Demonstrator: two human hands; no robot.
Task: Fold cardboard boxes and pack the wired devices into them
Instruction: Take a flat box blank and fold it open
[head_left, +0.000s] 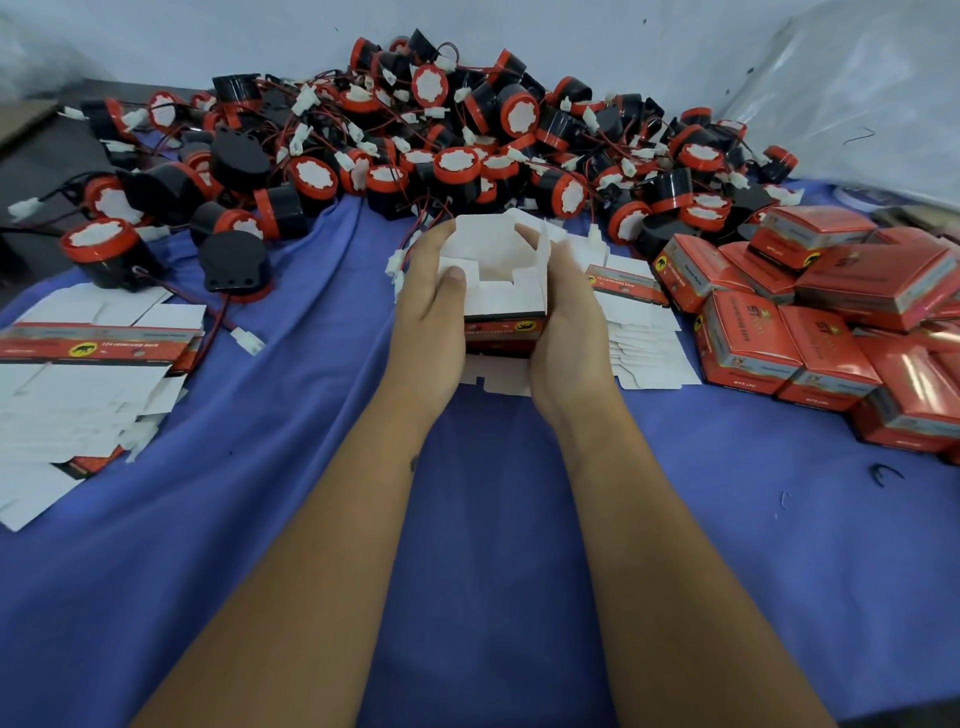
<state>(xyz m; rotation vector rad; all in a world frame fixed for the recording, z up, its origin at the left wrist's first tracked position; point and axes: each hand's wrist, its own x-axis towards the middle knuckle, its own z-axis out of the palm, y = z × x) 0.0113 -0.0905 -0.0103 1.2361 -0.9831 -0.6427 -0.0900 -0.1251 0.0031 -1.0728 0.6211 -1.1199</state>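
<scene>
A half-folded cardboard box (504, 312), red outside and white inside, stands open-topped at the centre of the blue cloth. My left hand (428, 306) grips its left side, thumb pressing a white inner flap. My right hand (566, 317) grips its right side, fingers curled over the far flap. Nothing shows inside the box. A big pile of black-and-red wired devices (457, 140) lies just behind it, with red wires and white plugs tangled through.
Flat unfolded boxes lie in a stack (88, 374) at the left and another stack (639, 338) right of my hands. Several closed red boxes (810, 317) are heaped at the right. The blue cloth (483, 519) covers the table. A grey wall runs behind.
</scene>
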